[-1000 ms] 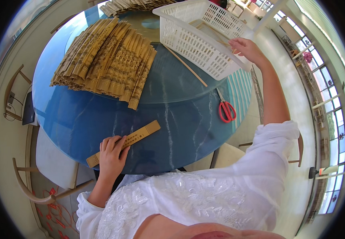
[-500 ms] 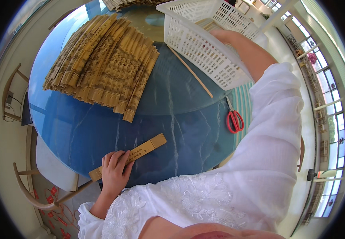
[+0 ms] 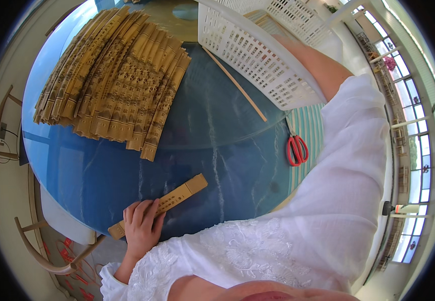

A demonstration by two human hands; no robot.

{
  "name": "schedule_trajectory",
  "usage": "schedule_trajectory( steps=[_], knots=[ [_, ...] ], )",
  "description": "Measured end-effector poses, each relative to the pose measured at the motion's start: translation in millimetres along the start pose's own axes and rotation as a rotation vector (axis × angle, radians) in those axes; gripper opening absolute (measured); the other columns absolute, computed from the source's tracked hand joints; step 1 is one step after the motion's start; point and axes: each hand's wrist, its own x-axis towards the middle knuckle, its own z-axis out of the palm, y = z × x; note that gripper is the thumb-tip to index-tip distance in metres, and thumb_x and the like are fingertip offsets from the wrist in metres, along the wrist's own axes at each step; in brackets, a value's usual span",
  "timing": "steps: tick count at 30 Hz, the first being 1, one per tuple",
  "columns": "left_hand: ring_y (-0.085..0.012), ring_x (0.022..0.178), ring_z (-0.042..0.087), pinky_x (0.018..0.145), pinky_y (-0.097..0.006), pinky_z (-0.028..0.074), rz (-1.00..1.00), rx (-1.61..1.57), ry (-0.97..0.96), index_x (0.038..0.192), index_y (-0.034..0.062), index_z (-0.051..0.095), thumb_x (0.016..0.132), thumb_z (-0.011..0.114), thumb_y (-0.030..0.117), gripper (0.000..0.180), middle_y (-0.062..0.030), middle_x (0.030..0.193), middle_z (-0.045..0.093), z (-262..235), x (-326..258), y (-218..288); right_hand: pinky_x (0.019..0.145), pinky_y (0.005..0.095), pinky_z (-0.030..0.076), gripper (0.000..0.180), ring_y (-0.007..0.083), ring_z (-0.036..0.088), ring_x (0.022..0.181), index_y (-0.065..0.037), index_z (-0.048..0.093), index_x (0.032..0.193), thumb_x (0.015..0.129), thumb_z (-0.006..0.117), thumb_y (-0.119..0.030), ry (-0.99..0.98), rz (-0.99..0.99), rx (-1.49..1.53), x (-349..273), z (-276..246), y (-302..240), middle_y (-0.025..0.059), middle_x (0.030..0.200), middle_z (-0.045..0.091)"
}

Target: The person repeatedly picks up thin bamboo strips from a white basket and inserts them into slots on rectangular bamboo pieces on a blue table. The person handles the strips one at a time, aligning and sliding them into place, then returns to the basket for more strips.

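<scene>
A row of windows [image 3: 414, 160] lights the far right side of the room, and a round, glossy blue desk [image 3: 242, 183] with white veins fills the middle. At its near left edge, the left hand [image 3: 142, 228] lies over a strip [image 3: 183, 193], fingers together across the top and thumb along the near side, holding it against the desk. The strip is flat and tan, with small dark writing, and slants from near left to far right.

The right arm [image 3: 320, 65], in a white sleeve [image 3: 350, 130], reaches over the rim of a white slatted basket [image 3: 255, 52] at the far right. The hand itself is hidden behind the basket's near wall, so whether it holds anything cannot be told.

Farther out from the strip, a fanned stack [image 3: 112, 75] of tan slats with dark patterning lies at the far left. A thin stick [image 3: 237, 86] slants between stack and basket. Red-handled scissors [image 3: 296, 149] lie just nearer than the basket, on the right. A wooden chair [image 3: 51, 263] stands near left, beside the desk.
</scene>
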Motion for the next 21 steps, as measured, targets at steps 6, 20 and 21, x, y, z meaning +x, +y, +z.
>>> schedule_trajectory(
  steps=[6,20,21],
  knots=[
    [-0.0317,0.102,0.056,0.089,-0.043,0.045,-0.029,-0.011,-0.016,0.112,0.0028,0.069,0.072,0.079,0.007,0.041,-0.0100,0.111,0.061,-2,-1,-1,0.079,0.0411,0.056,0.029,0.0310,0.070,0.093,-0.010,0.073,0.113,0.086,0.065,-0.013,-0.178,0.052,-0.313,-5,-14,20,0.0121,0.105,0.073],
    [-0.0292,0.099,0.057,0.085,-0.042,0.045,0.000,0.003,-0.013,0.112,0.0038,0.069,0.074,0.079,0.010,0.040,-0.0078,0.110,0.061,-7,0,-9,0.078,0.0443,0.054,0.022,0.0344,0.069,0.093,-0.009,0.069,0.105,0.086,0.061,-0.012,-0.171,0.323,-0.291,-25,49,72,0.0167,0.098,0.072],
    [-0.0292,0.099,0.057,0.085,-0.042,0.045,-0.002,0.003,-0.013,0.112,0.0036,0.069,0.074,0.080,0.010,0.040,-0.0078,0.110,0.061,-8,0,-8,0.079,0.0444,0.054,0.022,0.0344,0.069,0.093,-0.009,0.069,0.105,0.086,0.061,-0.012,-0.167,0.308,-0.291,-25,48,71,0.0166,0.098,0.072]
  ],
)
